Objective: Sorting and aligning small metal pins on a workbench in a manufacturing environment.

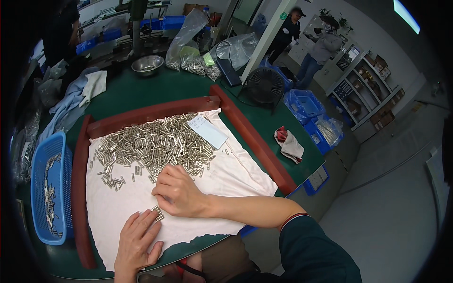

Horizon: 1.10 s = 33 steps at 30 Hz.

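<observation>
My left hand [138,241] lies flat on a white cloth [111,203], fingers stretched out. Its fingertips touch a small group of short silvery metal pins [159,213]. Just beyond it, my right hand [175,191] is closed, with its fingers curled and pressed together; whatever is inside them is hidden. Past the right hand spreads a large heap of the same small metal cylinders [155,141], with several loose ones strewn at its near left edge. A white paper slip [207,131] rests on the heap's right side.
A reddish-brown frame [252,141] borders the cloth on three sides. Left of it stands a blue plastic basket [66,188] holding more pins. Beyond are a metal bowl [147,65], bags of parts [191,59] and a black fan [265,86]. A crumpled glove [290,146] lies right.
</observation>
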{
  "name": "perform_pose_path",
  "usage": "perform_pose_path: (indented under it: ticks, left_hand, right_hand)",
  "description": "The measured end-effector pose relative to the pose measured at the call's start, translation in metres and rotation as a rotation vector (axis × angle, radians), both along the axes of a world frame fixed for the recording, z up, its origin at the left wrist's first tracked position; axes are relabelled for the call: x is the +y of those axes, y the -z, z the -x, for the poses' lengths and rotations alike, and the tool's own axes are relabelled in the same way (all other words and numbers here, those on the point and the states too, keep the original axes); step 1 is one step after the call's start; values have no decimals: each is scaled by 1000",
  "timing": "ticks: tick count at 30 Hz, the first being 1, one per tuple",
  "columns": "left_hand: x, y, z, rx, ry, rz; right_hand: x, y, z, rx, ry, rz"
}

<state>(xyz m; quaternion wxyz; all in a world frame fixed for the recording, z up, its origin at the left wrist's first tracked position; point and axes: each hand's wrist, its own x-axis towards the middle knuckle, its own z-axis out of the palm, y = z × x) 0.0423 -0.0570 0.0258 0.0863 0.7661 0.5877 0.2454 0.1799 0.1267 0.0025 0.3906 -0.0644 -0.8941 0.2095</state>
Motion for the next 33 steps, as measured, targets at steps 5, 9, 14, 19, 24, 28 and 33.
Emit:
perform_pose_path:
  ticks: [5,9,14,19,24,28,33]
  left_hand:
    - [0,0,0,-8,1,-7]
    - [0,0,0,-10,2,-5]
    - [0,0,1,-9,1,-4]
    - [2,-1,0,-5,-5,2]
    - [1,0,0,-18,-16,-6]
    - [2,0,0,-14,-25,-3]
    - [2,1,0,-17,-42,-9]
  right_hand:
    - [0,2,0,8,1,0]
    - [0,1,0,4,0,-8]
    - [1,1,1,-2,1,-9]
    - [2,2,0,8,0,6]
    - [0,1,0,1,4,1]
    - [1,2,0,-4,2,2]
    - [1,1,0,-4,1,0]
